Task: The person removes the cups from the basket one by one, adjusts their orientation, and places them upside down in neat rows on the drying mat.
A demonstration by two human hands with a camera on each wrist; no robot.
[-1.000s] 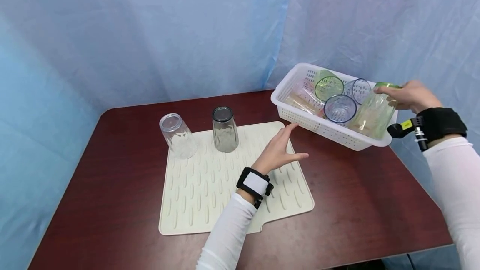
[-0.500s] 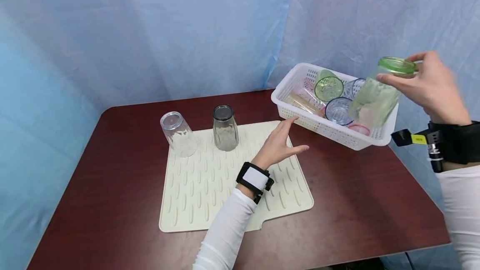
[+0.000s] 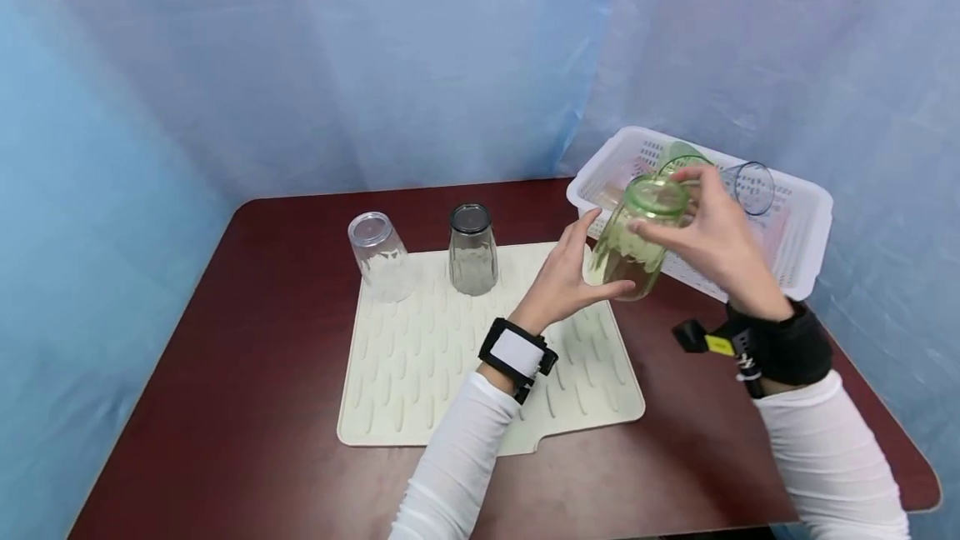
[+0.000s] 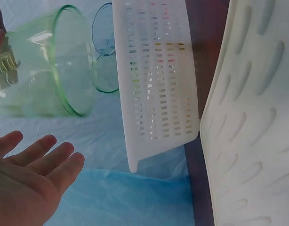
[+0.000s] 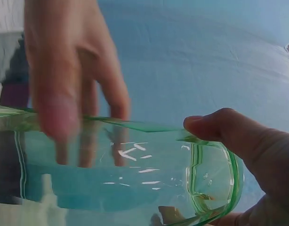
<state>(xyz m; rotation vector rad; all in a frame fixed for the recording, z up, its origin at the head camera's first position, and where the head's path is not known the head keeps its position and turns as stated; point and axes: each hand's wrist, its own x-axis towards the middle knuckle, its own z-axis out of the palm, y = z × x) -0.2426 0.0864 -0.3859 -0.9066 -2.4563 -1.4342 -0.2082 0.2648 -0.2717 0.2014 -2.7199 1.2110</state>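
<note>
My right hand (image 3: 675,219) grips a green-tinted glass (image 3: 633,244) by its base, holding it tilted and mouth-down in the air over the right edge of the cream ribbed mat (image 3: 450,357). In the right wrist view its fingers (image 5: 64,84) curl over the green glass (image 5: 135,183). My left hand (image 3: 570,273) is open just left of and below the glass, palm toward it. In the left wrist view, this left hand (image 4: 31,179) lies a little apart from the green glass (image 4: 45,75). A clear glass (image 3: 378,257) and a grey glass (image 3: 472,248) stand upside down on the mat's far edge.
A white perforated basket (image 3: 802,232) sits at the table's far right, holding another green glass (image 3: 678,157), a clear bluish glass (image 3: 750,186) and other tumblers. The dark red table (image 3: 225,398) is enclosed by blue curtains. The basket's wall (image 4: 154,94) stands next to the mat (image 4: 252,132).
My right hand lifted the green glass out of the basket and carried it left and down to the mat's right edge. My left hand rose slightly toward it.
</note>
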